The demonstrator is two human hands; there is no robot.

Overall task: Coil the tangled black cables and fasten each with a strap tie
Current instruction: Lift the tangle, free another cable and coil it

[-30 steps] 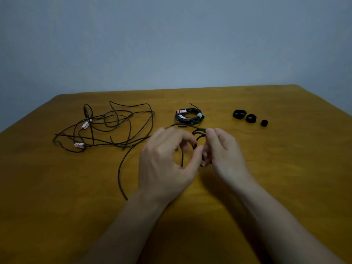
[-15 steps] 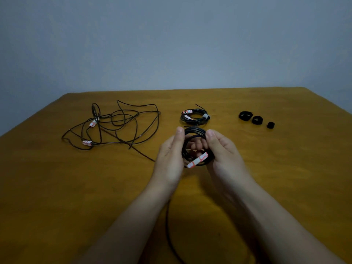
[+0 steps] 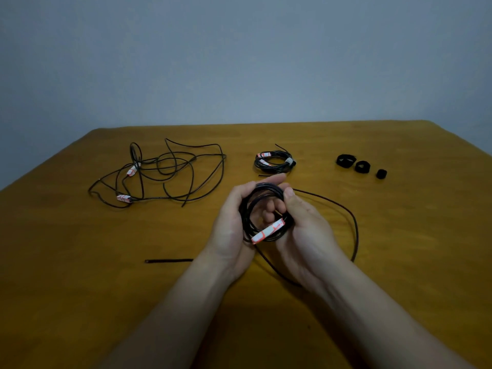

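Wooden table [image 3: 80, 288]: tangled cables [image 3: 159, 171] lie far left, while left hand [image 3: 231, 227] and right hand [image 3: 306, 230] both grasp a part-wound cable coil [image 3: 246, 209] mid-table, its tail loose. The wire looks light, thin and springy, so it will probably unwind. Best hold is a pinch across all loops near the white-red tag [image 3: 267, 231]; strap ties [image 3: 362, 166] sit far right.

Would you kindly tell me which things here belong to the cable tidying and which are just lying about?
Job: half-wound coil, left hand, right hand, tangled cables, three strap ties.
Lying about: tied coil, already finished; table.
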